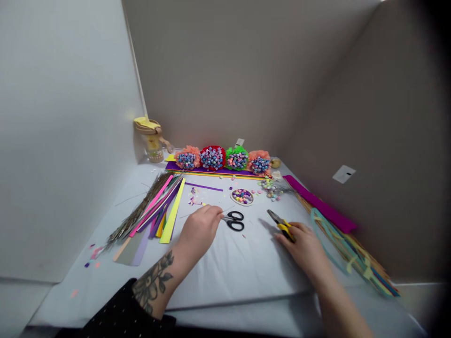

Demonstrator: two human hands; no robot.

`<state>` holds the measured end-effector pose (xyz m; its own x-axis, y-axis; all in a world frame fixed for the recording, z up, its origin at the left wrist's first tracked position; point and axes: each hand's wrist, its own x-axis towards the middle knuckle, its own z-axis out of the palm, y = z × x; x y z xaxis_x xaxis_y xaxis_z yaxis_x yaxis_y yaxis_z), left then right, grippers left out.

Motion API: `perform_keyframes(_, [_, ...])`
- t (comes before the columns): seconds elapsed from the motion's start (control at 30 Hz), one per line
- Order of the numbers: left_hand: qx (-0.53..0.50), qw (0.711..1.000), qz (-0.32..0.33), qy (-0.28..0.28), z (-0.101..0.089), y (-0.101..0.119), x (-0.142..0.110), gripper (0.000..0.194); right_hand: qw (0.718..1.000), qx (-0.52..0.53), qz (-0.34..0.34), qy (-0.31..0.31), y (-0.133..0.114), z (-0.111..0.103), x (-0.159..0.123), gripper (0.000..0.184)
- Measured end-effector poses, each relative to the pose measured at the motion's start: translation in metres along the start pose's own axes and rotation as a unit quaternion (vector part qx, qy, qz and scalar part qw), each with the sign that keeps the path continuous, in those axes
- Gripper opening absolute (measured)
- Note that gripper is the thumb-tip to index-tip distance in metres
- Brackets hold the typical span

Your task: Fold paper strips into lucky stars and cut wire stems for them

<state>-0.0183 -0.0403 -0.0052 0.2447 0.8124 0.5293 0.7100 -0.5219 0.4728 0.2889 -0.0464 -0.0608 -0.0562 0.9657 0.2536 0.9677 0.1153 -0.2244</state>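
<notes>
My left hand is closed in the middle of the table, its fingertips pinching a thin wire that sticks out on both sides. Right beside those fingers lie scissors with black handles, their blades mostly hidden by the hand. My right hand is wrapped around pliers with yellow and black handles, the jaws pointing toward the far left. Beyond both hands an oval dish holds small pastel folded stars.
Paper strips and a bundle of wires lie at left. Several paper flowers with star centres line the back. A lidded jar stands back left. Along the right lie a magenta sheet and coloured strips.
</notes>
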Motion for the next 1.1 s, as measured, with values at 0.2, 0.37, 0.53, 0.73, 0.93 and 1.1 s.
perform_keyframes(0.2, [-0.009,0.995,-0.027,-0.097,0.013,-0.001,-0.001,0.014,0.99,-0.116,0.079,0.016,0.048,-0.005,-0.003,0.033])
perform_keyframes(0.37, [-0.03,0.99,-0.022,-0.135,0.024,0.005,-0.006,0.012,0.986,0.038,-0.102,0.129,-0.021,-0.013,-0.006,0.018])
perform_keyframes(0.53, [-0.061,0.983,-0.004,-0.175,0.028,0.01,-0.005,0.012,0.966,0.037,-0.258,0.003,-0.105,-0.015,0.005,0.019])
perform_keyframes(0.73, [-0.035,0.982,-0.043,-0.182,0.019,0.002,0.002,0.015,0.973,-0.032,-0.224,-0.034,-0.097,-0.015,0.035,0.012])
perform_keyframes(0.93, [0.034,0.978,-0.107,-0.176,0.01,-0.007,0.009,0.023,0.975,-0.077,-0.203,-0.04,-0.083,-0.025,0.071,0.011])
perform_keyframes(1.1, [0.032,0.974,-0.122,-0.186,0.017,-0.006,0.009,0.022,0.953,-0.024,-0.301,0.013,-0.109,-0.006,0.075,0.017])
